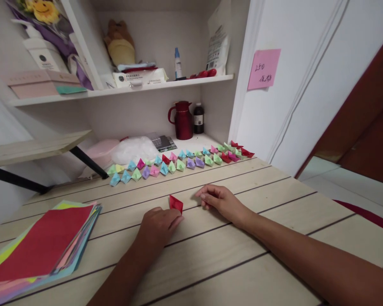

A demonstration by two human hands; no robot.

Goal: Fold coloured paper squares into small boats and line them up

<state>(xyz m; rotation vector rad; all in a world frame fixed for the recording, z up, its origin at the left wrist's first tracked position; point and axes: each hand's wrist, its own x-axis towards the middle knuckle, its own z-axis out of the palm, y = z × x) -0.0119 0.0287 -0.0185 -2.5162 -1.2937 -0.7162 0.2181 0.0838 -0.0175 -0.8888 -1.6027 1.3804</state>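
A small red folded-paper boat [176, 205] is at the fingertips of my left hand [158, 227], just above the middle of the table. The thumb and fingers are closed on its lower edge, and part of it is hidden behind them. To the right, my right hand [218, 200] rests over the tabletop, apart from the boat. Its fingers are loosely curved, with nothing visible in them. Beyond both hands, rows of folded paper boats [164, 169] in blue, green, purple, pink and red line the back of the table.
At the left lies a stack of coloured paper [44, 242], red sheet on top. A small raised wooden shelf [38, 144] with black legs stands behind it. A dark red jug [183, 121] and a dark bottle [198, 119] stand at the back. A pink note [264, 69] hangs on the wall.
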